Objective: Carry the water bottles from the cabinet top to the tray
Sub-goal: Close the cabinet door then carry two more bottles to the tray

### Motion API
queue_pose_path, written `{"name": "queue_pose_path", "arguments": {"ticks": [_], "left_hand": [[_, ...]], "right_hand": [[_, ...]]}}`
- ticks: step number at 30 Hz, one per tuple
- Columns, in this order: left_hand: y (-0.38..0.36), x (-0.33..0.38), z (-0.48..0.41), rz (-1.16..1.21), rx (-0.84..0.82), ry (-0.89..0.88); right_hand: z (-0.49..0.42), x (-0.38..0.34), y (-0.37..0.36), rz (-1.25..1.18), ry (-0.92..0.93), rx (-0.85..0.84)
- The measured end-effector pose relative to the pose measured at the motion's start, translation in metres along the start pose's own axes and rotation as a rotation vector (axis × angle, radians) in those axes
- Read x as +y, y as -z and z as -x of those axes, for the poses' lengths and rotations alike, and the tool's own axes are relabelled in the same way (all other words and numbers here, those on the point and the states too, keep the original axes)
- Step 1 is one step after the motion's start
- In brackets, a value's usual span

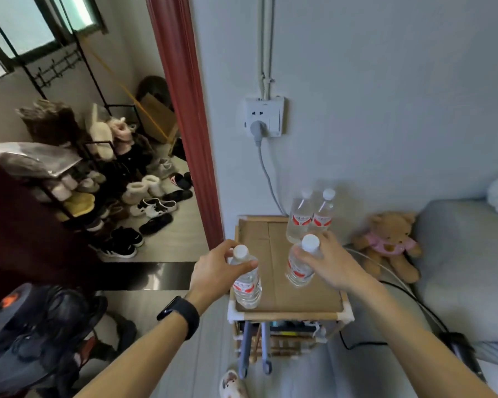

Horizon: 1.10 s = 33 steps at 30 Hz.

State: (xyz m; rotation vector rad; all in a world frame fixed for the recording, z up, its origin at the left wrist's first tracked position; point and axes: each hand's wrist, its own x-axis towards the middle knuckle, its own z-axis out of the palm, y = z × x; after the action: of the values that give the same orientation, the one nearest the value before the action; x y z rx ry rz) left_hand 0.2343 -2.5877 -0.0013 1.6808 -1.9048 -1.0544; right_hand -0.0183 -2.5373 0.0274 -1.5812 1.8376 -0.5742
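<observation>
Bottles: four in the head view, all clear with white caps and red-marked labels, all on the cabinet top (270, 245). The back pair (298, 222) stands touching side by side at the far right corner, against the wall. The left bottle (246, 285) is at the near left corner. The right bottle (301, 265) stands right of the middle, just in front of the back pair.

Two hands are in view. The left hand (213, 271), with a black band (181, 314) on its wrist, curls thumb and fingers round the left bottle just under the cap. The right hand (332, 265) wraps its fingers round the shoulder of the right bottle.

The cabinet top is a brown cardboard sheet inside a pale wooden rim. Behind it a grey wall carries one socket (264, 116) with a plug in it. A red door frame (184, 110) stands to the left, with many shoes (153, 208) on the floor beyond. One teddy bear (388, 242) sits to the right, beside a grey cushion (457, 248).

Every bottle stands upright on its base, long axis vertical, cap up.
</observation>
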Motion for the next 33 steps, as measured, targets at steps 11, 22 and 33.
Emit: {"name": "queue_pose_path", "arguments": {"ticks": [11,22,33], "left_hand": [[-0.016,0.000,-0.075,0.041,0.012,0.136],[-0.025,0.015,-0.092,0.027,0.107,0.241],[-0.031,0.020,-0.110,-0.015,0.117,0.245]], "right_hand": [[-0.149,-0.016,0.015,0.360,0.116,-0.222],[-0.218,-0.021,0.017,0.629,0.263,-0.252],[-0.223,-0.027,0.027,0.864,0.382,-0.125]]}}
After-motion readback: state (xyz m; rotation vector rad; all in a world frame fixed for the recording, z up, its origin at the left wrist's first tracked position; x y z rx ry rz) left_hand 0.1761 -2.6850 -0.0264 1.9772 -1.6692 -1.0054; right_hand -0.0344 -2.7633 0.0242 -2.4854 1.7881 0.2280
